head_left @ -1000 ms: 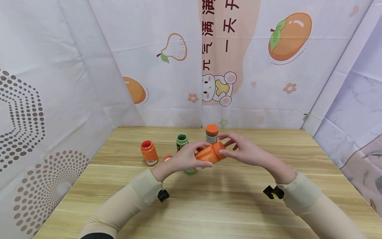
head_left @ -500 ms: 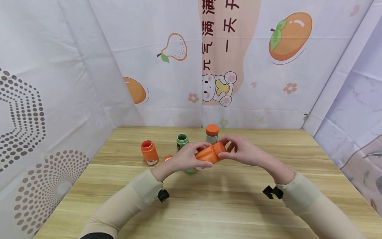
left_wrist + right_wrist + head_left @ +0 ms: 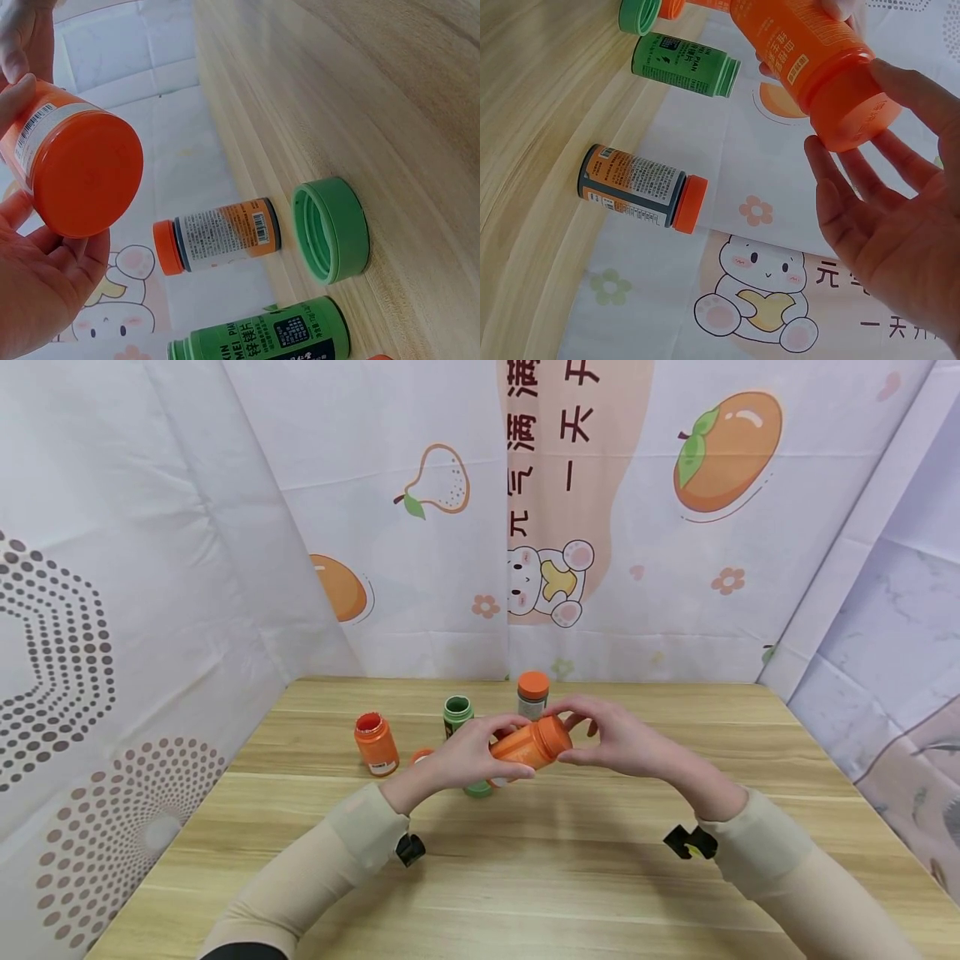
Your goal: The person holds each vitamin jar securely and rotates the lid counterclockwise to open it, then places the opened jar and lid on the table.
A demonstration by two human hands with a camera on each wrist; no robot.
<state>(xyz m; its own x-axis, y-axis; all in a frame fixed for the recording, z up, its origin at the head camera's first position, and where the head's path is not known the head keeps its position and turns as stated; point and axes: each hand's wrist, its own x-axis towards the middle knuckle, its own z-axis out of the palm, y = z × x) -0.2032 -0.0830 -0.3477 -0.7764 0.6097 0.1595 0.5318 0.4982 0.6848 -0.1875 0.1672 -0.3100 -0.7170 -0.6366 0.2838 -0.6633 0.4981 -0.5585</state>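
My left hand (image 3: 468, 756) grips an orange plastic pill bottle (image 3: 519, 750) by its body, tilted above the table with its capped end up to the right. Thumb and fingertips of my right hand (image 3: 622, 739) pinch the rim of its orange screw cap (image 3: 853, 109); the palm stays apart from it. The cap sits on the bottle's neck. In the left wrist view the bottle's round base faces the camera, with a barcode label beside it. Under and behind the left hand stand an uncapped green bottle (image 3: 682, 64) and a loose green cap (image 3: 331, 231).
A grey bottle with an orange cap (image 3: 533, 687) stands just behind the held bottle. To the left is an uncapped red-orange bottle (image 3: 377, 745), with a loose orange cap (image 3: 422, 755) partly hidden by the left hand. A printed curtain (image 3: 420, 577) borders the wooden table (image 3: 525, 885).
The right hand's fingers, partly lifted off the cap a second ago, closed on it and have since shifted round its rim. The left hand and bottle have stayed in place.
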